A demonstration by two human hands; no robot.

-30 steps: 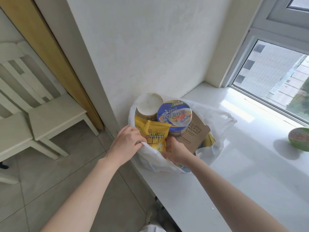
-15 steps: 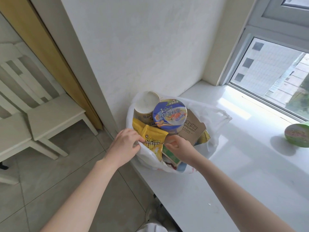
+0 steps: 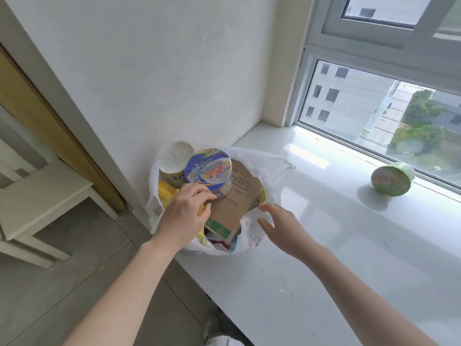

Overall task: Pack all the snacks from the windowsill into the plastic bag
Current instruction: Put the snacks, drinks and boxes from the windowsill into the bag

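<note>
- White plastic bag (image 3: 272,168) sits on the windowsill (image 3: 324,245) at its left end, against the wall (image 3: 174,71), mouth open and stuffed full.
- Visible in the bag: blue-lidded noodle bowl (image 3: 208,169) on top, tilted; pale cup (image 3: 174,161) behind it, to its left; brown cardboard box (image 3: 237,203) leaning under the bowl; yellow snack packet (image 3: 166,193) at the left side, mostly hidden.
- Left hand (image 3: 184,213) lies over the bag's near-left part, fingers (image 3: 202,193) curled with tips touching the blue bowl's lower edge and the yellow packet; whether they actually pinch anything, cannot tell.
- Right hand (image 3: 282,228) hovers just beside the bag's right side, fingers (image 3: 268,208) spread and holding nothing, close to the bag's rim.
- Green noodle bowl (image 3: 390,179) lies on its side on the windowsill near the window frame (image 3: 349,146), well apart from the bag, not packed.
- White chair (image 3: 37,196) stands on the tiled floor (image 3: 87,258) at left.
</note>
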